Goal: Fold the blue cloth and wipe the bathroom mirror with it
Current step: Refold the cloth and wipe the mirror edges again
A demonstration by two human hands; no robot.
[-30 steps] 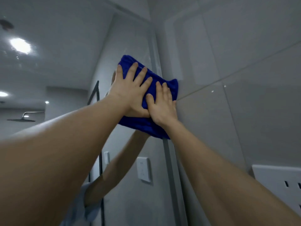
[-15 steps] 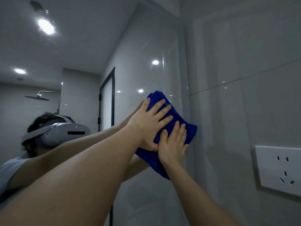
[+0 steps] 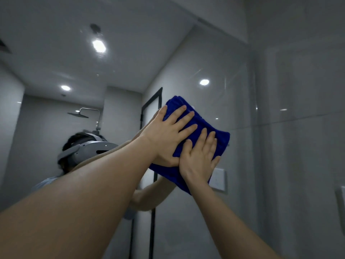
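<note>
The folded blue cloth (image 3: 214, 134) lies flat against the bathroom mirror (image 3: 205, 53), a little left of the mirror's right edge. My left hand (image 3: 168, 135) presses on its upper left part with the fingers spread. My right hand (image 3: 199, 157) presses on its lower right part, thumb touching the left hand. Both palms cover most of the cloth, and only its top, right side and lower edge show. The mirror reflects my arms behind the cloth.
A grey tiled wall (image 3: 298, 128) meets the mirror at the right, with a white socket plate (image 3: 341, 204) at the frame's edge. The mirror reflects a person wearing a headset (image 3: 87, 150), a shower head (image 3: 78, 114), a black-framed door (image 3: 152, 109) and ceiling lights.
Both hands have slid the cloth leftward along the mirror, away from the corner with the tiled wall. My view has also swung left and now shows the reflection.
</note>
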